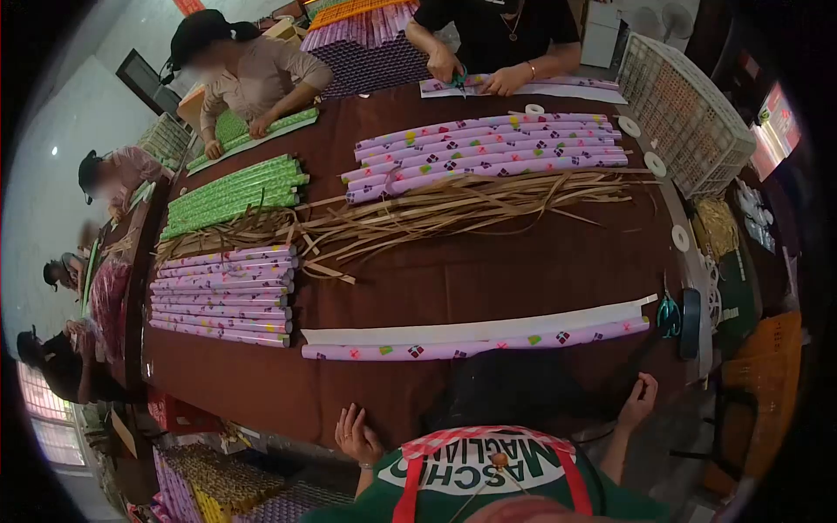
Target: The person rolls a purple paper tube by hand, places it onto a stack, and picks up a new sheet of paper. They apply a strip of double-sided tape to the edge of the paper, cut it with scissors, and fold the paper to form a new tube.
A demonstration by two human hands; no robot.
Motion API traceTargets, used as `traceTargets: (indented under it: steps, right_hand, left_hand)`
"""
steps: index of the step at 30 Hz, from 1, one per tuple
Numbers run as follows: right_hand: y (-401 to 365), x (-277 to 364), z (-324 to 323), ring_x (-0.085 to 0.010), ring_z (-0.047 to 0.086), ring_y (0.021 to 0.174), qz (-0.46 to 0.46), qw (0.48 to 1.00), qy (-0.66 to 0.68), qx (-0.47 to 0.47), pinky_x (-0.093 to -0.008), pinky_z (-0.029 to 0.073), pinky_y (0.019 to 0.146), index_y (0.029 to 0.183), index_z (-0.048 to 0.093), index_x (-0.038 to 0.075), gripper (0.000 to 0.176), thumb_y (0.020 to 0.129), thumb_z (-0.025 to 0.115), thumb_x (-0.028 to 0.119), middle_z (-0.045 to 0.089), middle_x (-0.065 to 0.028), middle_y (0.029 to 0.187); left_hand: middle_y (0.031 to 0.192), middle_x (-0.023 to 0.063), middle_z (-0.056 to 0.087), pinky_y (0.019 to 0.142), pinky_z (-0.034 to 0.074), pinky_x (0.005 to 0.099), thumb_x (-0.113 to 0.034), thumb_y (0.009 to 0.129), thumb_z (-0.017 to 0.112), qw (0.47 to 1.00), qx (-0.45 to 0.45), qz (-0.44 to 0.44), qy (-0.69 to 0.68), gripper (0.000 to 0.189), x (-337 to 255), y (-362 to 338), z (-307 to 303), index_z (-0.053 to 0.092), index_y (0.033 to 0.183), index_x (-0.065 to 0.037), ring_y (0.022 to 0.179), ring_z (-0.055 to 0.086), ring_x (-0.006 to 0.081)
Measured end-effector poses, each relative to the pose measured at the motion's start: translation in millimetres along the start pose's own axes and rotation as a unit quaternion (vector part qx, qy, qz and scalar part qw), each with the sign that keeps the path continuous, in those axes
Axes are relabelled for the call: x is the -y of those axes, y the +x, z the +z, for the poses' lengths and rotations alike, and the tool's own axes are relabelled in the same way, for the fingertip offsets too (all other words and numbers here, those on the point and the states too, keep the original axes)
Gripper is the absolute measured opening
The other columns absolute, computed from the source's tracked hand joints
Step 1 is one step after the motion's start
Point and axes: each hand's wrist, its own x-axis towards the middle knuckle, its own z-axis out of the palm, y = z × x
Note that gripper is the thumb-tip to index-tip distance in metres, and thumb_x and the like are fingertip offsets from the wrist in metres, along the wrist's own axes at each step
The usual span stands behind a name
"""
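Near the front edge of the brown table, my left hand has its fingers apart and holds nothing. My right hand is off to the right by the same edge, fingers loosely spread and empty. Beyond both hands lies a long pink patterned roll, with a strip of its white underside showing along the far side. Neither hand touches it. Right of the roll's end are teal scissors and a dark oblong case.
Pink rolls, green rolls and more pink rolls lie in groups around brown paper strips. White tape rings line the right edge near a crate. Co-workers work across and left.
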Motion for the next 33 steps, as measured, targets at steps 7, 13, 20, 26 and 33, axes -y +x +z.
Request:
traceTargets:
  steps: [7, 13, 20, 26, 33]
  right_hand:
    - [-1.3, -5.9, 0.4, -0.024, 0.054, 0.089, 0.016, 1.0, -0.007, 0.002, -0.0334, 0.044, 0.08, 0.092, 0.059, 0.001, 0.013, 0.09, 0.048, 0.006, 0.057, -0.0099, 0.096]
    - [-0.1, 1.3, -0.1, -0.0235, 0.054, 0.089, 0.014, 1.0, -0.009, 0.0, -0.0331, 0.044, 0.08, 0.092, 0.058, 0.001, 0.012, 0.09, 0.047, 0.006, 0.057, -0.0098, 0.096]
    - [1.7, 5.4, 0.1, -0.0232, 0.055, 0.089, 0.018, 1.0, 0.013, 0.002, -0.0326, 0.044, 0.079, 0.093, 0.058, 0.001, 0.012, 0.09, 0.048, 0.006, 0.057, -0.0094, 0.096]
    - [1.7, 6.0, 0.4, -0.0226, 0.055, 0.088, 0.006, 1.0, 0.009, -0.005, -0.0319, 0.044, 0.079, 0.091, 0.058, 0.0, 0.01, 0.088, 0.049, 0.001, 0.056, -0.0097, 0.096]
    - [0.6, 2.0, 0.6, -0.0232, 0.054, 0.088, 0.022, 1.0, 0.007, -0.002, -0.032, 0.044, 0.079, 0.09, 0.058, 0.0, 0.01, 0.088, 0.049, 0.001, 0.056, -0.0099, 0.095]
  left_hand:
    - [0.116, 0.0101, 0.059, 0.098, 0.03, 0.039, -0.016, 0.081, 0.041, 1.0, -0.006, 0.001, -0.002, 0.033, -1.3, 1.7, 1.0, 0.063, 0.104, -0.007, 0.113, 0.051, 0.0283]
    - [0.116, 0.0099, 0.059, 0.098, 0.03, 0.0386, -0.018, 0.082, 0.039, 1.0, 0.003, -0.001, 0.009, 0.034, 1.2, 0.0, 0.5, 0.064, 0.104, -0.007, 0.113, 0.052, 0.0282]
    - [0.116, 0.0104, 0.059, 0.096, 0.033, 0.0387, -0.019, 0.084, 0.039, 1.0, -0.008, 0.023, 0.004, 0.034, 2.5, 1.7, 1.0, 0.064, 0.105, -0.007, 0.111, 0.053, 0.029]
    - [0.115, 0.0111, 0.06, 0.096, 0.033, 0.0387, -0.019, 0.085, 0.039, 0.999, -0.006, 0.028, 0.015, 0.034, 5.0, 0.2, 1.5, 0.064, 0.104, -0.007, 0.111, 0.053, 0.0287]
    - [0.115, 0.0104, 0.06, 0.096, 0.033, 0.0386, -0.019, 0.085, 0.039, 0.999, -0.007, 0.027, 0.029, 0.033, 2.9, 1.7, 1.1, 0.064, 0.103, -0.008, 0.111, 0.053, 0.0283]
